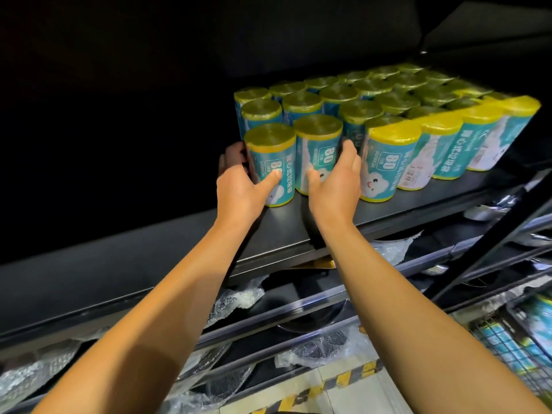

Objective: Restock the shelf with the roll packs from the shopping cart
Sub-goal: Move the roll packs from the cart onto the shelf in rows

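Observation:
Several teal roll packs with yellow tops stand upright in rows on the black shelf (179, 234). My left hand (239, 189) grips the front left roll pack (273, 150), thumb on its front and fingers curled round its left side. My right hand (334, 186) grips the roll pack beside it (318, 138), thumb on the front and fingers reaching into the gap on its right. Both packs stand on the shelf at the left end of the front row. More roll packs lie in the wire shopping cart (507, 348) at the lower right.
The shelf's left part is bare and dark. Lower shelves hold dark pans wrapped in bubble wrap (236, 300). A black shelf post (490, 243) slants at the right. Yellow-black floor tape (328, 383) runs below.

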`<state>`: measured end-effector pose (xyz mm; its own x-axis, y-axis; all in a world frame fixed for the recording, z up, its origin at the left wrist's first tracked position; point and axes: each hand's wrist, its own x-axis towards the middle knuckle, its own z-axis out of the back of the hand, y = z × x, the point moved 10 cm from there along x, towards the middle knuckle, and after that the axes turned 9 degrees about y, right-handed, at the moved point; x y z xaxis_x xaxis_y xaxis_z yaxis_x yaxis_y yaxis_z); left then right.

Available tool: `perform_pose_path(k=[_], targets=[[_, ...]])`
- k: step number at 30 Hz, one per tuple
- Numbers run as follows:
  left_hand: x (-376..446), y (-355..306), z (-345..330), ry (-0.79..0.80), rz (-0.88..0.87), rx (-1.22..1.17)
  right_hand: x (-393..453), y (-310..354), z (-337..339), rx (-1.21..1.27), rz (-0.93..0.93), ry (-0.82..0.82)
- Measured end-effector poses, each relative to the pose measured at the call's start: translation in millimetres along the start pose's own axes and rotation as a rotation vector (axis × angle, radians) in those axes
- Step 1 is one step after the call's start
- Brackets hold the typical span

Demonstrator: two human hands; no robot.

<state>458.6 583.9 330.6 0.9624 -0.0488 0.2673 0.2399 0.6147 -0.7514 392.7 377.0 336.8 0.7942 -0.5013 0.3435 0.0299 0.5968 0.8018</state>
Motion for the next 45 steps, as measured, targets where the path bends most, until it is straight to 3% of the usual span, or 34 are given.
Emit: perform_pose_path(k=[7, 13, 21, 29, 36, 40, 45], targets=[[24.6, 14.5, -16.7, 0.019, 0.017, -0.048, 14.3, -4.4, -12.6, -0.033, -0.066, -0.026], [18.9, -4.4, -8.3, -0.061, -0.108, -0.125, 11.9, -4.3, -13.8, -0.052, -0.063, -0.079], [9.8, -6.2, -5.0, 0.021, -0.047, -0.096, -8.3, -4.8, -20.2, 0.078, -0.039, 0.114], [-68.3, -25.1, -3.2, 0.095, -0.177, -0.128, -59.0, -12.9, 16.3, -0.111, 0.163, 0.276], [-145.2, -79.9, -71.1, 0.184, -0.379, -0.078, -103.7, -83.2, 87.5, -0.191, 0.042, 0.316], [-190.4, -128.0, -151.5, 0.384, -0.523, -0.010, -121.7, -157.3, 152.3, -0.293, -0.068, 0.299], [-245.0, -181.0, -253.0, 0.596, -0.526, 0.011, -151.7, -254.7, 246.0, -0.375, -0.209, 0.285]])
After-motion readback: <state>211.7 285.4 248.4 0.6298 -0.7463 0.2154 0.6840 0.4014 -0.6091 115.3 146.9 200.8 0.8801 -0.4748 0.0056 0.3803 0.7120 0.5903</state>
